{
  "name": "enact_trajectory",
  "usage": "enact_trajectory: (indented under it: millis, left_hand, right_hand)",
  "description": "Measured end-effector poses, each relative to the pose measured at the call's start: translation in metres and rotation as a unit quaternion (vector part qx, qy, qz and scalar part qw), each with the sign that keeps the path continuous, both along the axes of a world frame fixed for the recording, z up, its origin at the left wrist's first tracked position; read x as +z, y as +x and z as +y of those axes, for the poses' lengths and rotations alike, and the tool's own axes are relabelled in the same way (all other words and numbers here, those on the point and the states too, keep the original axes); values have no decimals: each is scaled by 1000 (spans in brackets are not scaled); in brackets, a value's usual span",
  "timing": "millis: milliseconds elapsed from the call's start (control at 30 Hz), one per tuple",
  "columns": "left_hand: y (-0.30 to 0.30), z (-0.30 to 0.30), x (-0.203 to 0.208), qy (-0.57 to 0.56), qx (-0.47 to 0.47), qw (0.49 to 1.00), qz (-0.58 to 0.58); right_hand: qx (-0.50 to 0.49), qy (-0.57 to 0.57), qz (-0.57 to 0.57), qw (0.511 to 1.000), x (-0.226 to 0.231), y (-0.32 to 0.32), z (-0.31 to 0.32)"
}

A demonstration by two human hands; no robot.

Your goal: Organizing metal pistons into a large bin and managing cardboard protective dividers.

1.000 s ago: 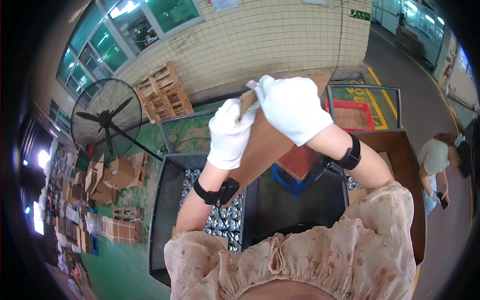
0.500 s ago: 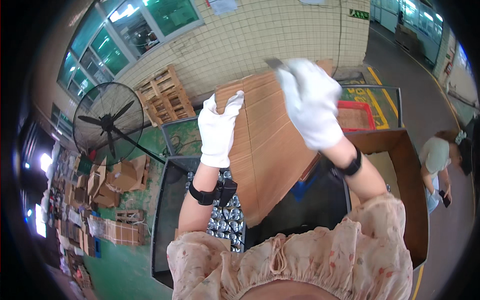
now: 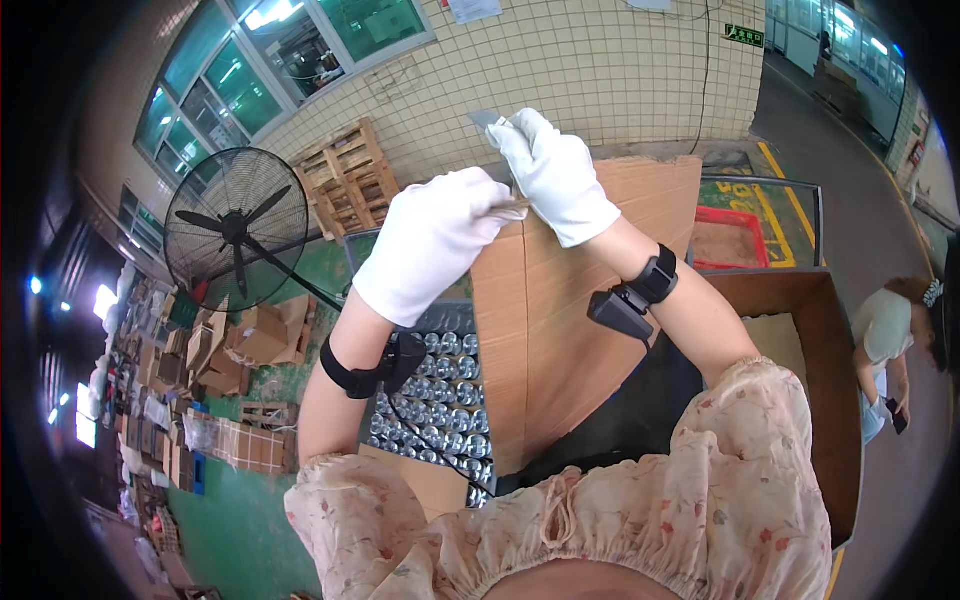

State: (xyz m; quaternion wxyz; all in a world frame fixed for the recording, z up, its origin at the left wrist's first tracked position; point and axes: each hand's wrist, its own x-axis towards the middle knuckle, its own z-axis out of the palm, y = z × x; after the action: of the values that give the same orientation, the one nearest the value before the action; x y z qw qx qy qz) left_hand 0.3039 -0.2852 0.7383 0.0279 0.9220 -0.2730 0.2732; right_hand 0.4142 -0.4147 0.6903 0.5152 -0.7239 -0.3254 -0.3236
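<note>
Beyond the cardboard [image 3: 590, 290], 1 lettered green sign [image 3: 744, 36], 2 papers [image 3: 473, 9]

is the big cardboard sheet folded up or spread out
Spread out: the cardboard sheet shows a broad face reaching to both sides of a lengthwise crease.

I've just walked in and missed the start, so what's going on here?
A white-gloved person is handling a large cardboard sheet. The left hand pinches its upper edge; the right hand beside it grips a flat-bladed tool, apparently a knife, with its blade clear of the sheet. Shiny round metallic parts sit in rows left of the sheet.
</note>
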Motion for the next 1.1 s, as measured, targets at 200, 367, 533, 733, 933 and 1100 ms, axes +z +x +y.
enact_trajectory:
  millis: [200,367,533,733,933,1100]
  left_hand:
    - [0,-2,-7,-180,71,974,117]
    - [5,8,-33,-71,126,979,145]
    - [-19,-19,-28,243,-80,962,-92]
    - [-18,3,-19,-161,138,939,270]
    - [-48,-20,-39,273,-36,955,115]
    - [-39,2,-48,-108,92,986,82]
  right_hand:
    - [-13,22,39,999,4,1,-2]
    - [-27,24,23,999,1,8,-2]
    - [-84,5,-30,996,2,16,1]
    - [-34,103,-20,994,9,24,-8]
    - [-77,82,-30,993,12,34,4]
    - [-69,65,30,995,19,40,-6]
